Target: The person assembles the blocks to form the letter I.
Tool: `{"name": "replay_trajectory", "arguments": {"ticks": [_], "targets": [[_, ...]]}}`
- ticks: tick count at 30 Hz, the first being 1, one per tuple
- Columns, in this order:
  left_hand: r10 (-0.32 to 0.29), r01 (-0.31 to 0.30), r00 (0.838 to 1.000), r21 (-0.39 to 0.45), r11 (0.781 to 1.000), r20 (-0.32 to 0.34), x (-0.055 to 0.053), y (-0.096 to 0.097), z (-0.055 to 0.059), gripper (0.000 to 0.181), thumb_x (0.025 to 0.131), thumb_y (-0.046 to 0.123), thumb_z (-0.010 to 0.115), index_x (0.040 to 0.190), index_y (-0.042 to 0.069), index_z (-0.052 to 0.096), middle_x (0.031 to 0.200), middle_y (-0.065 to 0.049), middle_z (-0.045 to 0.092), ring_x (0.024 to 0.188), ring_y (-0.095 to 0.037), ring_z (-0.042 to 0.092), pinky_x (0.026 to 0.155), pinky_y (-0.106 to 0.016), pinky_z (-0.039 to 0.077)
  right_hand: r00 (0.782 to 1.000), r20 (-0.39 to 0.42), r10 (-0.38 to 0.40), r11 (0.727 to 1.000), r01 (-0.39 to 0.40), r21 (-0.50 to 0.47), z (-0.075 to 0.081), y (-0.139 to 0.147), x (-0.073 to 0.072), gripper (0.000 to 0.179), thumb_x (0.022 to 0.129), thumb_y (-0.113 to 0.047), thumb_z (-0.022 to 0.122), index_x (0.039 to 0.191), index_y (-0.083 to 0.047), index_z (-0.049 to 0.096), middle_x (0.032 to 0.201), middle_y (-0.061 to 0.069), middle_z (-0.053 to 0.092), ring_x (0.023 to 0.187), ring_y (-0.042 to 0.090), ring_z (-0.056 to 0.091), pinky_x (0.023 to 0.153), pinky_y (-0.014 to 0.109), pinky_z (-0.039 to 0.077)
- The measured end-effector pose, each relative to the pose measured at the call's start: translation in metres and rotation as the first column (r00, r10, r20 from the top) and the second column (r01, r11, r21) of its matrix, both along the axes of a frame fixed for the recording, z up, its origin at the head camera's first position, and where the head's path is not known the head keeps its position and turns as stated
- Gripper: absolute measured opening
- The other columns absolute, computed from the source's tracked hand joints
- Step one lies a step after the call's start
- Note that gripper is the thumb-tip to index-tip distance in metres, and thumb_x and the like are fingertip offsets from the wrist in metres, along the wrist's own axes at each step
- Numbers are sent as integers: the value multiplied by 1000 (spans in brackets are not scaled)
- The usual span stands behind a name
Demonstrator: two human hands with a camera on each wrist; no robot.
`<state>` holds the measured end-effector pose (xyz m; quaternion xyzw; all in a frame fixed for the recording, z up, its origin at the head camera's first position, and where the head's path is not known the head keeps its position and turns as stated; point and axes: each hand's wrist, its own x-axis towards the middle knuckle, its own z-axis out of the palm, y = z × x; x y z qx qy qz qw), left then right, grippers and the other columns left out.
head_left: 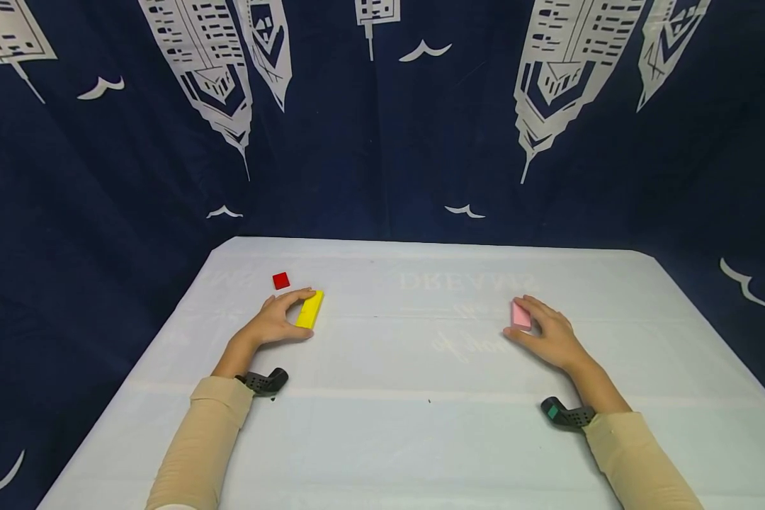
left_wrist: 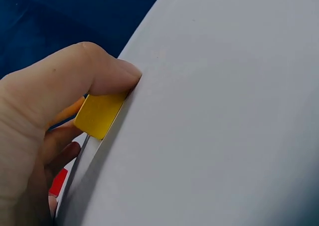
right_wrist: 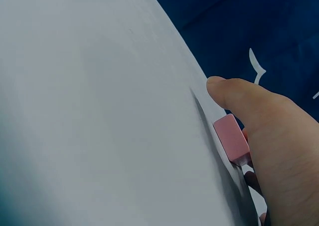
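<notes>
Left hand (head_left: 277,322): pinches the yellow block lengthwise, thumb at the near end and fingers at the far one.
Yellow block (head_left: 309,309): long and narrow, at the left part of the table, slanting slightly; whether its whole underside touches the surface cannot be told.
Red block (head_left: 281,280): small, lying just beyond the left hand, apart from the yellow block.
Right hand (head_left: 547,336): spread around the pink block, fingers reaching its far end; in the right wrist view the thumb stands clear of it.
Pink block (head_left: 520,316): at the right part of the table, well apart from the other two, shorter than the yellow one.
White tabletop (head_left: 382,439): under all three blocks, with faint reversed lettering.
Sleeves: beige on both arms, a black wrist device on each wrist.
Navy curtain (head_left: 382,142): hangs behind the table, printed with pale upside-down towers and birds.
</notes>
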<state>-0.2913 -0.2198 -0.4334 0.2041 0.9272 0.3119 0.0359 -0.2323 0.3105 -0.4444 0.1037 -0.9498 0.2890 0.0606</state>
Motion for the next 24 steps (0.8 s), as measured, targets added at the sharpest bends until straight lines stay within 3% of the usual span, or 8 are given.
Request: {"name": "replay_trajectory", "arguments": {"ticks": [8, 14, 21, 24], "targets": [[11, -11, 1000, 20, 1000, -16, -1, -1, -5, 79, 72, 30, 83, 142, 12, 50, 148, -13, 45, 138, -35, 34, 114, -59, 4, 1000, 3, -6, 1000, 6, 4, -2, 1, 0, 78, 88, -45, 66, 145, 0, 40, 151, 31, 29, 137, 51, 25, 107, 70, 11], [23, -23, 1000, 32, 999, -15, 0, 0, -6, 80, 71, 30, 84, 141, 12, 50, 147, -13, 46, 137, -34, 35, 113, -58, 13, 1000, 5, -7, 1000, 7, 6, -3, 1, 0, 78, 88, -45, 66, 145, 0, 40, 151, 30, 29, 137, 51, 25, 107, 70, 11], [26, -25, 1000, 52, 998, -17, 0, 1, -4, 79, 71, 30, 84, 140, 12, 51, 145, -14, 47, 136, -34, 38, 115, -57, 4, 1000, 2, -6, 1000, 6, 6, -4, 0, 0, 78, 88, -45, 66, 145, 0, 40, 151, 30, 29, 138, 51, 25, 107, 70, 12], [26, -25, 999, 62, 998, -20, 0, 3, -1, 79, 70, 29, 85, 139, 12, 52, 144, -13, 48, 135, -34, 38, 115, -57, 6, 1000, -2, -8, 1000, 8, 7, -3, 1, -1, 78, 88, -45, 66, 145, 0, 40, 151, 30, 29, 137, 51, 25, 107, 70, 12]]}}
